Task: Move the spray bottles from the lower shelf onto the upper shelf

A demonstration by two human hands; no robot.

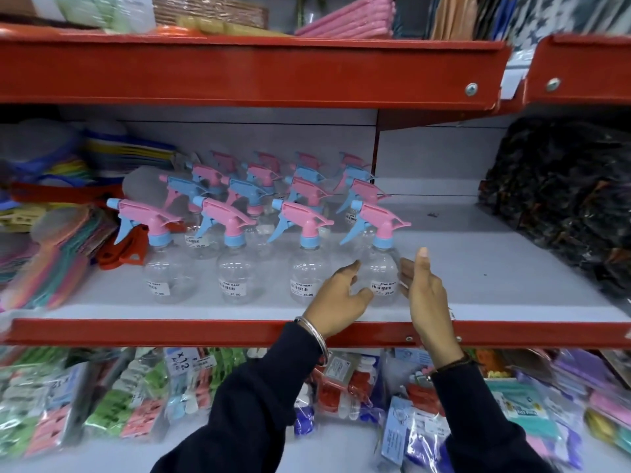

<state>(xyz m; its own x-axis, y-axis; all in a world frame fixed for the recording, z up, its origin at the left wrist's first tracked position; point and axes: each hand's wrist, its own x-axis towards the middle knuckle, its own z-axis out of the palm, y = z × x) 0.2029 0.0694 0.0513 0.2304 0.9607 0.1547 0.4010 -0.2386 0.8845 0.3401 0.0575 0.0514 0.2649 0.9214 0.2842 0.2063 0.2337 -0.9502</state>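
Note:
Several clear spray bottles with pink and blue trigger heads stand in rows on the grey shelf (495,268) with a red front edge. The front-right bottle (380,268) stands between my hands. My left hand (341,297) is on its left side, fingers spread and close to or just touching the bottle. My right hand (425,290) is on its right side, fingers apart and thumb up, close to the bottle. Neither hand is closed around it. Other front-row bottles (307,271) (235,271) (167,268) stand to the left.
A red shelf (256,70) above carries pink rolls and a basket. Coloured plastic goods (51,233) lie left of the bottles and a dark bagged bundle (563,199) lies to the right. Packets of clips (136,387) fill the level below.

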